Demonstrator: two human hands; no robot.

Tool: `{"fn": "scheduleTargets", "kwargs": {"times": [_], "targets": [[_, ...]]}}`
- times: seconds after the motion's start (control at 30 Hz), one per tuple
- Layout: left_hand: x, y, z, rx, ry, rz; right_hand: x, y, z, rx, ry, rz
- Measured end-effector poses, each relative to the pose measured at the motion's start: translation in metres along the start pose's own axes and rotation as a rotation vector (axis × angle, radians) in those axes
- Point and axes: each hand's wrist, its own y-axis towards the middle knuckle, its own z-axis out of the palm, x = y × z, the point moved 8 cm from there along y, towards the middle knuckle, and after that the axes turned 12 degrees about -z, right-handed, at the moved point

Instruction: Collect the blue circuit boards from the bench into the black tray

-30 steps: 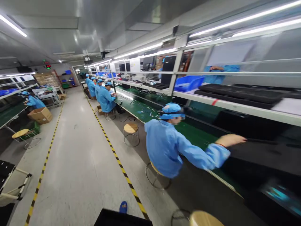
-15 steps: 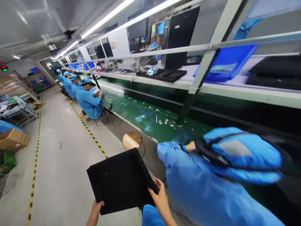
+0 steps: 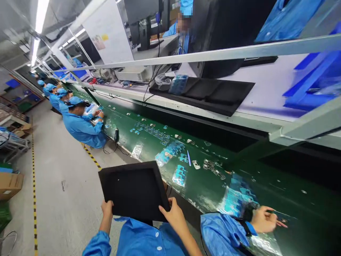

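Note:
I hold a flat black tray (image 3: 133, 190) in front of my chest with both hands. My left hand (image 3: 107, 208) grips its near left edge and my right hand (image 3: 172, 214) grips its near right corner. The tray hangs beside the edge of the green conveyor belt (image 3: 202, 188), tilted slightly away from me. Small blue and silver parts (image 3: 170, 149) lie scattered on the belt just beyond the tray.
A co-worker's blue sleeve and hand (image 3: 262, 219) rest on the belt at my right. More people in blue (image 3: 80, 124) sit along the belt at the left. A shelf above carries black trays (image 3: 213, 93), monitors and blue bins. A cardboard box (image 3: 10, 185) stands on the floor.
My view has swung right and down toward the belt. The tray came up into view in both hands. The nearby co-worker, who filled the right side, now shows only an arm.

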Motion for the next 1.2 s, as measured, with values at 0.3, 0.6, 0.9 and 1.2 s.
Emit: {"fn": "scheduleTargets", "kwargs": {"times": [0.3, 0.6, 0.9, 1.2], "targets": [[-0.251, 0.173, 0.051, 0.075, 0.214, 0.271, -0.019, 0.157, 0.0, -0.337, -0.07, 0.205], [-0.36, 0.316, 0.079, 0.037, 0.514, 0.445, 0.013, 0.336, 0.067, -0.383, -0.324, 0.314], [-0.364, 0.359, 0.127, 0.019, 0.641, 0.446, -0.047, 0.393, 0.052, -0.075, -0.523, 0.147], [-0.394, 0.269, 0.154, -0.23, 0.574, 0.954, -0.085, 0.438, -0.028, -0.236, -0.769, -0.222]]}}
